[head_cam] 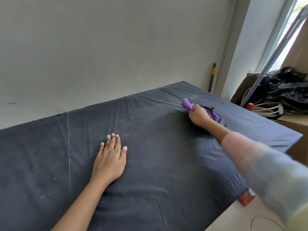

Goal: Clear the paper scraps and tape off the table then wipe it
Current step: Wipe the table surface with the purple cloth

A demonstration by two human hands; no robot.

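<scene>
The table (158,164) is covered with a dark, wrinkled cloth that shows pale dusty streaks. My left hand (109,160) lies flat on the cover near the middle, fingers straight and together. My right hand (199,116) reaches to the far right part of the table and grips a purple cloth (187,104), which is bunched in the fist and pressed against the cover. Part of the purple cloth trails behind the hand. No paper scraps or tape show on the table.
A grey wall runs along the table's far edge. To the right stands an open cardboard box (241,90) with black plastic (286,87) and white cables (266,110). A small red object (246,198) lies below the table's right edge.
</scene>
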